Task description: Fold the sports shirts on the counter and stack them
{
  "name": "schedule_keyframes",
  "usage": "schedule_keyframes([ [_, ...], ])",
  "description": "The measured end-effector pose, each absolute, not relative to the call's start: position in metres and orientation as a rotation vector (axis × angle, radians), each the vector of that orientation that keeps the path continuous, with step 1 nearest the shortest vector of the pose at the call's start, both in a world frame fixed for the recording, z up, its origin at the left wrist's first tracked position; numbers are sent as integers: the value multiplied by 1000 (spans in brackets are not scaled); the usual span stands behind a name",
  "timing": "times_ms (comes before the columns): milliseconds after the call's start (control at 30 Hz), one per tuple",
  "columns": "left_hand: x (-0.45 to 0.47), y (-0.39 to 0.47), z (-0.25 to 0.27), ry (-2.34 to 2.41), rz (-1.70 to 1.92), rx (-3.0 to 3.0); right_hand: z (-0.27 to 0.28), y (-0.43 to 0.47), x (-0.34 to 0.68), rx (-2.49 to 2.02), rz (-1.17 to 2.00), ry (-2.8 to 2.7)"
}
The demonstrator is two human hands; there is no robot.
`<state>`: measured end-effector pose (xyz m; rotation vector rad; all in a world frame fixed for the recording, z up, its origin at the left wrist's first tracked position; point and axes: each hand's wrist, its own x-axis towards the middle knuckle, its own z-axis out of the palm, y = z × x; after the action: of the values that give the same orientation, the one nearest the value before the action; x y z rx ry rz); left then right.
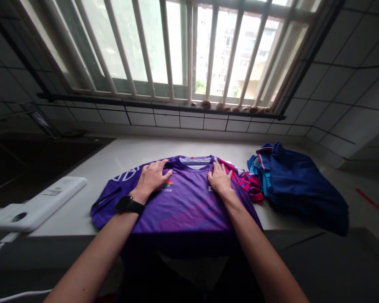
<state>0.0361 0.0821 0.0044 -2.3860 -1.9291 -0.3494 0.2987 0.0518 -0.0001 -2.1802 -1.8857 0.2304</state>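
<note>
A purple sports jersey [186,206] lies spread front side up on the white countertop [135,147], its collar toward the window and its lower part hanging over the front edge. My left hand [153,176] rests on its left shoulder area, fingers stretched out, beside a small colourful logo. On the other shoulder, close to the collar, my right hand [220,177] lies with fingers spread. The jersey's right sleeve is pink and patterned; its left sleeve is purple with white lines. A dark watch [130,205] is on my left wrist.
Dark blue folded clothes [303,185] lie in a pile at the right. On the left are a white power bank [46,202] with a cable and a black cooktop [34,158]. A barred window [177,50] is behind, with small round objects [206,104] on its sill.
</note>
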Motion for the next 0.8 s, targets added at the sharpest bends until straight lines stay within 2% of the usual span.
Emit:
schedule_keyframes([
  [267, 31, 89, -4, -1932, -253, -2432, 0, 51, 296, -2113, 211, -2079],
  [433, 32, 86, -2, -1922, -314, -2414, 27, 49, 310, -2047, 184, -2185],
  [600, 33, 85, 0, -1948, -365, -2416, 66, 32, 367, -2461, 22, -1917],
  [700, 34, 86, -1, -1965, -365, -2411, 77, 26, 399, -2669, 132, -1892],
  [800, 34, 87, -2, -1970, -366, -2411, 80, 27, 409, -2636, 246, -2001],
])
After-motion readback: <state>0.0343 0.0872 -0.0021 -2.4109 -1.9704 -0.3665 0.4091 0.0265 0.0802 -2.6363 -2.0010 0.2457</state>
